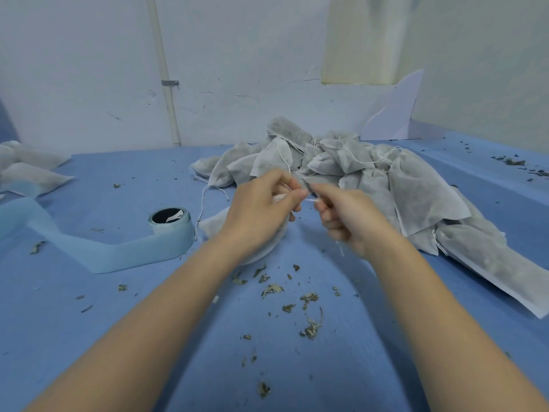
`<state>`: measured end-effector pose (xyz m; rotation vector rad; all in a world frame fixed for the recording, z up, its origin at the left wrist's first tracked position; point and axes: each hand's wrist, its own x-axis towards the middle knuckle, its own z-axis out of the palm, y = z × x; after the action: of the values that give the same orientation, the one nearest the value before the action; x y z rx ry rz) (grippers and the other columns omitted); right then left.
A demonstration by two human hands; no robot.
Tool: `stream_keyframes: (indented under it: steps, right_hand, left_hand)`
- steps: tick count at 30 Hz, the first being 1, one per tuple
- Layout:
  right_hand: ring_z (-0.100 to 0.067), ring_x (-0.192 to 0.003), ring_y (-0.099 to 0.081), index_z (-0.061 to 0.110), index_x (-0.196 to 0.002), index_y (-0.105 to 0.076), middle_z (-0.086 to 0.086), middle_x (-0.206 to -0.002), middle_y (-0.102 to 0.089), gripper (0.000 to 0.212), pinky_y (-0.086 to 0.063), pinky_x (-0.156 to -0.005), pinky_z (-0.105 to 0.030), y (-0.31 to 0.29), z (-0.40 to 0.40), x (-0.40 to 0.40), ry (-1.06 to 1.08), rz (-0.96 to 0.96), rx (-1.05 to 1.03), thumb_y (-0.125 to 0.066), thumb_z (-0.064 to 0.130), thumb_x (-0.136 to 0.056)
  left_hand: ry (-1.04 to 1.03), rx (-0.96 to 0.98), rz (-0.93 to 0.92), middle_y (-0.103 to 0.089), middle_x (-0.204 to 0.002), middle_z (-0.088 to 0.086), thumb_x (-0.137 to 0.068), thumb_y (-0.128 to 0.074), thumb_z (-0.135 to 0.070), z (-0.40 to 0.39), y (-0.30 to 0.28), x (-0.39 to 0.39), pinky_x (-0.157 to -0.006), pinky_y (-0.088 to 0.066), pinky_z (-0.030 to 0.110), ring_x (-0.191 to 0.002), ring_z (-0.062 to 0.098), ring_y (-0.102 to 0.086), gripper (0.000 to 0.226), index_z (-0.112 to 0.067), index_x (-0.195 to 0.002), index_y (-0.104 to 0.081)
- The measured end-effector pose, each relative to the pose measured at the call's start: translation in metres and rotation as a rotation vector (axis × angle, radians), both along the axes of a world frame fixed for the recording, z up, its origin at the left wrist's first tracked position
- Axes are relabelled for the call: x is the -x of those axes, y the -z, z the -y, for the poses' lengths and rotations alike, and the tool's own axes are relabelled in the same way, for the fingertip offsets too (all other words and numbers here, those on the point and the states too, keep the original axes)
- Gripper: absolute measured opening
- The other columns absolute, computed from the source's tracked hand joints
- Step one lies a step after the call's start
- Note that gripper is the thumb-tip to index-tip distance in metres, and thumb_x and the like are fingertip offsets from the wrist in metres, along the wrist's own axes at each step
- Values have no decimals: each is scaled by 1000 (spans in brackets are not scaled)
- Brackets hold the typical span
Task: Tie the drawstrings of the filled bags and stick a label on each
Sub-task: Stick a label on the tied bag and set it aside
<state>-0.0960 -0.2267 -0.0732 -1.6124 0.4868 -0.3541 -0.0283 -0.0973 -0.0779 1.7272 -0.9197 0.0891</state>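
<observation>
My left hand [261,209] and right hand [347,218] meet mid-table, each pinching the white drawstring [310,200] of the filled bag [214,223] lying under my left wrist. Unfinished bag pile [371,173] sits just behind; pale-blue label roll [170,223] left of the bag.

We have a single wide-angle view, worn at head height and tilted forward and down over the blue cloth-covered table [89,337]; both bare forearms enter from 5 and 7 o'clock and meet near centre, close to the lens; the heap of grey non-woven drawstring bags [341,162] lies farther off toward 1 o'clock; the pale wall [89,69] fills 12 o'clock; straight edges bow outward near the borders.
</observation>
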Motion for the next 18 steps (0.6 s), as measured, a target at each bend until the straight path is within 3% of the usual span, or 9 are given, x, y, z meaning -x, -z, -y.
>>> stream_keyframes:
  steps: [4,6,9,12,15,18]
  right_hand:
    - [-5,-37,-10,13,-52,-55,10,-41,-24,37,-8,-31,-15,-5,1,-1,-142,200,-617,-45,20,-87]
    - [-7,-45,-6,10,-66,-56,9,-42,-26,14,-7,-33,-16,-4,-4,-1,-197,273,-794,-44,12,-74]
    - [-7,-48,-6,5,-82,-61,7,-44,-29,24,-9,-33,-16,1,-11,-3,-233,369,-930,-41,6,-67]
    - [-7,-46,-8,5,-94,-62,6,-47,-33,31,-9,-35,-16,5,-18,-7,-256,400,-856,-36,2,-77]
    - [-5,-41,-16,11,-100,-63,3,-54,-37,37,-10,-38,-17,8,-24,-9,-197,340,-504,-31,-1,-87]
    - [-8,-46,-21,23,-103,-68,0,-55,-37,48,-16,-39,-17,7,-31,-8,-155,281,-163,-33,-3,-84]
  left_hand:
    - [-26,88,22,-66,-68,-11,-87,-65,-24,3,7,2,-71,-52,26,-64,7,-64,10,-25,-79,-61]
    - [-79,111,54,-68,-73,-11,-85,-68,-24,4,11,4,-73,-52,27,-70,8,-65,10,-27,-79,-60]
    - [-207,147,135,-67,-82,-13,-84,-69,-24,5,18,5,-76,-49,22,-79,5,-63,7,-21,-86,-64]
    - [-299,175,171,-64,-77,-18,-85,-67,-24,4,20,6,-67,-40,9,-77,-1,-57,6,-19,-86,-66]
    - [-344,160,156,-63,-73,-23,-87,-64,-27,4,22,8,-65,-35,3,-73,-11,-53,8,-20,-82,-66]
    - [-332,167,75,-63,-72,-25,-87,-63,-32,1,21,7,-66,-34,0,-75,-15,-53,10,-23,-84,-68]
